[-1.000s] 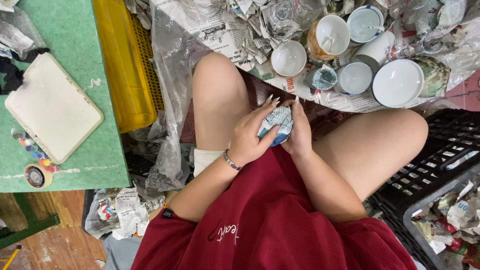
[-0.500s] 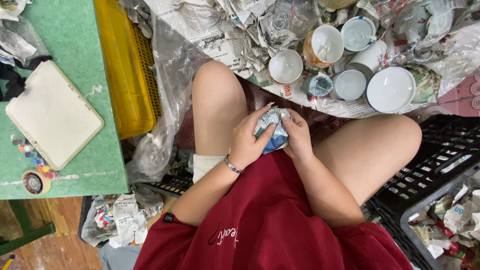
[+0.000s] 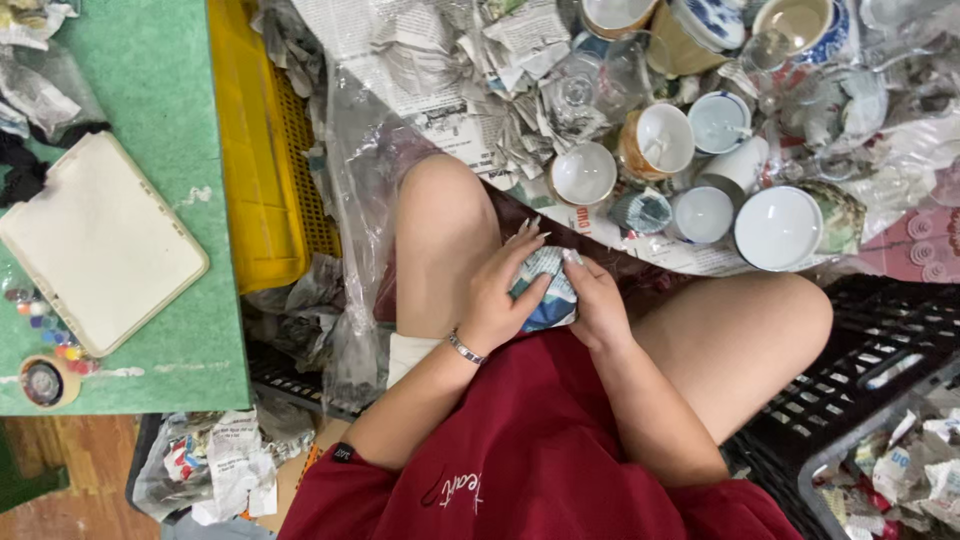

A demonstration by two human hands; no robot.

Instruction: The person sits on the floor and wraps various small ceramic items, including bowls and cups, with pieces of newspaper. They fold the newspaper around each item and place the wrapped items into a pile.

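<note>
While both hands meet over my lap, I hold one small rounded object wrapped in blue-and-white printed paper (image 3: 545, 290), pinned between the two palms so the wrap can't spring loose. Left hand (image 3: 497, 300), with a silver bracelet (image 3: 463, 348) at the wrist, has its fingers (image 3: 525, 245) curled over the top and near side of the bundle, closed snug on it. Right hand (image 3: 597, 300) cups the far side, fingers (image 3: 572, 262) folded onto the paper edge, likewise closed on the bundle. What's inside the paper I can't tell.

Bundle sits between my bare knees, just above the dark red shirt (image 3: 540, 450), held low and close, likely for control.

Beyond the fingertips, spread on crumpled newspaper sheets (image 3: 450, 90), stand unwrapped white ceramic cups and bowls: a small white bowl (image 3: 583, 173) nearest the fingers, a wide white bowl (image 3: 778, 228) further right, a striped blue cup (image 3: 640, 211) between them. All apart from the hands.

Left of my left fingers, well apart, a yellow plastic crate (image 3: 255, 150) leans by a green surface (image 3: 130, 130) carrying a white rectangular tray (image 3: 100, 245). Black plastic crate (image 3: 880, 350) sits beside my right knee.
</note>
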